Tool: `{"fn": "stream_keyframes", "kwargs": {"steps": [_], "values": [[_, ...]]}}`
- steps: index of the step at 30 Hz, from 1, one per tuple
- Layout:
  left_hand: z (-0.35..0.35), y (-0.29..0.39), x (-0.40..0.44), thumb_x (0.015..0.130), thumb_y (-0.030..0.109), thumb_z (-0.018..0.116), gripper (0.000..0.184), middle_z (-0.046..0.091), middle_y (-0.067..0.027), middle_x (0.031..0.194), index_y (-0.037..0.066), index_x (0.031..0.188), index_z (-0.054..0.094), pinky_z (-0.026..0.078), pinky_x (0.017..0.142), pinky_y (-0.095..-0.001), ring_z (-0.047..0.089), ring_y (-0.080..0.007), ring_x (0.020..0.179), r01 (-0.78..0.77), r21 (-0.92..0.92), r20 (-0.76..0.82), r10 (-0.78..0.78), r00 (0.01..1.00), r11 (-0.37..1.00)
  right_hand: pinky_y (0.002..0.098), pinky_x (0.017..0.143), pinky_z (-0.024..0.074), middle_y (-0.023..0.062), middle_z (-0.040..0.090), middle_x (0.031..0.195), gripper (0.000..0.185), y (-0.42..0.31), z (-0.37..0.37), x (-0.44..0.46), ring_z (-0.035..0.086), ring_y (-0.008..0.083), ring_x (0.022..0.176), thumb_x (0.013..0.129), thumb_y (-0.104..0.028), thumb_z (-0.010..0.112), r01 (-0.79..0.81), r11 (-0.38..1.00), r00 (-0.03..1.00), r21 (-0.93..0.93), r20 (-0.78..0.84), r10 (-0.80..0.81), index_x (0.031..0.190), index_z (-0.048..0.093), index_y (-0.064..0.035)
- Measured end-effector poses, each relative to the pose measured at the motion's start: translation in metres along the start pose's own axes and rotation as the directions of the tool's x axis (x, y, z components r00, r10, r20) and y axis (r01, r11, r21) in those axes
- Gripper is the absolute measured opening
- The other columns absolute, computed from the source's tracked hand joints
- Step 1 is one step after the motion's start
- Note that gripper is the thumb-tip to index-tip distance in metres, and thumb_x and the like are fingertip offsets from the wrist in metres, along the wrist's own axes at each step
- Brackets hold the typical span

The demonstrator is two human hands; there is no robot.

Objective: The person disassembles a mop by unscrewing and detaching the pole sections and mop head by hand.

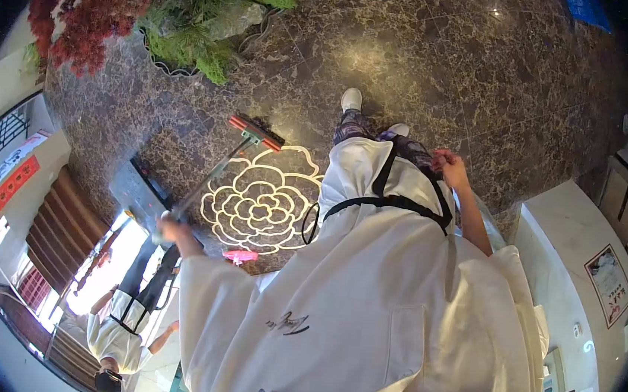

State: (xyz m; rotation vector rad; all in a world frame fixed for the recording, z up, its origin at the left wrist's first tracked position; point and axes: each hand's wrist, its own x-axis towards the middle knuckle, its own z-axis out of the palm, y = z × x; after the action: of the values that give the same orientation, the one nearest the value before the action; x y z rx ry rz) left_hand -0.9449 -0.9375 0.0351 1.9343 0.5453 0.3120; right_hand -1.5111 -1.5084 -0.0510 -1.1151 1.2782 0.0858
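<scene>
On the left side of the head view, my left hand (169, 228) is closed around the handle of a long-handled mop (257, 133). Its straight, narrow head is red and dark and rests on the marbled floor, ahead of me and to the left. A metal bracket joins head and handle. My right hand (448, 168) hangs beside my right hip, fingers loosely bent, and no object shows in it. Below the mop head, a pale flower pattern (264, 207) is set in the brown floor (416, 55). A bright pink object (240, 255) lies near the pattern; its kind is unclear.
A planted bed (194, 29) with greenery, rocks and a red-leaved shrub stands ahead on the left. Another person (123, 329) in a white top is at lower left, near a bright doorway. A curved white counter or wall (571, 241) with a framed picture (609, 285) borders the right.
</scene>
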Motion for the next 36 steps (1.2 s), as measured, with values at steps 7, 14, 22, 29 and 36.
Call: {"fn": "stream_keyframes", "kwargs": {"steps": [7, 14, 22, 29, 36], "values": [[0.359, 0.059, -0.236, 0.072, 0.047, 0.071, 0.042, 0.061, -0.0063, 0.063, 0.006, 0.066, 0.063, 0.046, 0.054, -0.0370, 0.055, -0.0192, 0.055, -0.743, 0.383, 0.805, 0.195, 0.560, 0.549, 0.0274, 0.069, 0.0498, 0.0046, 0.063, 0.083, 0.020, 0.022, -0.024, -0.005, 0.059, 0.0125, 0.073, 0.094, -0.011, 0.049, 0.024, 0.995, 0.999, 0.098, -0.048, -0.019, 0.109, 0.057, -0.0002], [0.439, 0.085, -0.536, 0.066, 0.043, 0.073, 0.051, 0.064, -0.0266, 0.088, -0.004, 0.086, 0.064, 0.050, 0.073, -0.0456, 0.062, -0.0413, 0.086, -0.862, -0.027, 0.998, -0.034, -0.051, 0.506, 0.0292, 0.075, 0.0502, 0.0073, 0.065, 0.088, 0.019, 0.079, -0.067, -0.032, 0.062, 0.0150, 0.080, 0.094, -0.015, 0.052, 0.123, 0.927, 0.974, 0.354, -0.221, -0.045, 0.105, 0.059, -0.0006], [0.410, 0.057, -0.538, 0.067, 0.022, 0.071, 0.021, 0.064, -0.0146, 0.068, 0.003, 0.069, 0.062, 0.047, 0.058, -0.0412, 0.060, -0.0288, 0.060, -0.805, 0.017, 0.997, 0.055, 0.061, 0.592, 0.0318, 0.072, 0.0519, 0.0086, 0.065, 0.091, 0.022, 0.184, -0.180, -0.017, 0.063, 0.0179, 0.079, 0.090, -0.006, 0.052, 0.043, 0.794, 0.938, 0.606, -0.298, 0.177, 0.110, 0.057, -0.0016], [0.411, 0.065, -0.521, 0.070, 0.015, 0.075, 0.025, 0.066, -0.0093, 0.077, 0.000, 0.083, 0.060, 0.049, 0.061, -0.0359, 0.061, -0.0212, 0.066, -0.801, 0.153, 0.985, -0.028, 0.168, 0.579, 0.0358, 0.063, 0.0514, 0.0114, 0.064, 0.086, 0.031, 0.149, -0.422, -0.076, 0.061, 0.0210, 0.072, 0.089, -0.024, 0.051, 0.345, 0.812, 0.861, 0.472, -0.503, -0.073, 0.107, 0.056, 0.0004], [0.461, 0.118, -0.585, 0.073, 0.013, 0.075, 0.034, 0.063, -0.0117, 0.082, -0.002, 0.092, 0.051, 0.049, 0.072, -0.0359, 0.061, -0.0202, 0.076, -0.767, 0.189, 0.981, -0.090, 0.170, 0.614, 0.0285, 0.098, 0.0356, 0.0085, 0.060, 0.110, 0.038, -0.034, -0.670, -0.316, 0.055, 0.0181, 0.103, 0.095, -0.033, 0.046, 0.309, 0.875, 0.171, -0.373, -0.883, -0.436, 0.115, 0.056, -0.0019]]}}
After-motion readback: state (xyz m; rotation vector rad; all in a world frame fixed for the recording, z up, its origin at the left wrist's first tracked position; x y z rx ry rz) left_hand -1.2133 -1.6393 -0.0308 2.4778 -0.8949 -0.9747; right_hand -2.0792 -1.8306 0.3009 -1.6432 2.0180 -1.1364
